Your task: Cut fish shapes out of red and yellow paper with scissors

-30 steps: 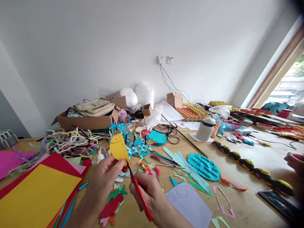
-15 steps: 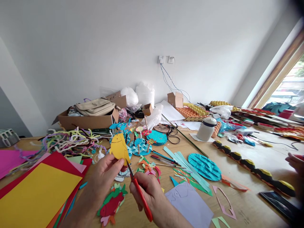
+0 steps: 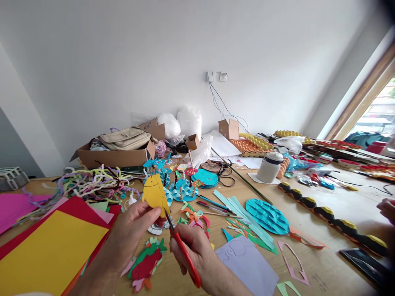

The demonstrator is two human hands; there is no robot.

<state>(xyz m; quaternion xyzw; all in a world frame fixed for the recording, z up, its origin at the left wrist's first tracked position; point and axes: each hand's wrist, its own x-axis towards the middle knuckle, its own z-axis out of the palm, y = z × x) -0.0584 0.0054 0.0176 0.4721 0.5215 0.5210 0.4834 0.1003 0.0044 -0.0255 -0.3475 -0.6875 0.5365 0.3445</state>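
Pinched between the thumb and fingers of my left hand [image 3: 145,218] is a yellow paper fish [image 3: 154,191] with drawn lines, held upright. My right hand [image 3: 194,250] grips red-handled scissors [image 3: 187,257], whose blades meet the fish's lower right edge. Below my hands, several cut paper fish [image 3: 146,263] in red, green and pink lie in a pile. A lilac sheet with a pencilled fish [image 3: 247,265] rests on the table to the right. Colored paper scraps [image 3: 196,218] lie behind my right hand.
Yellow and red sheets [image 3: 52,246] lie at left, pipe cleaners [image 3: 95,185] behind them. Blue paper models [image 3: 180,189] stand ahead. At right are a blue disc [image 3: 267,216], a white jar [image 3: 269,167], a black-and-yellow egg-carton strip [image 3: 324,213] and another person's hand [image 3: 387,211].
The view has shifted slightly. Both hands hold nearly the same pose, with the scissors still at the fish's lower edge.
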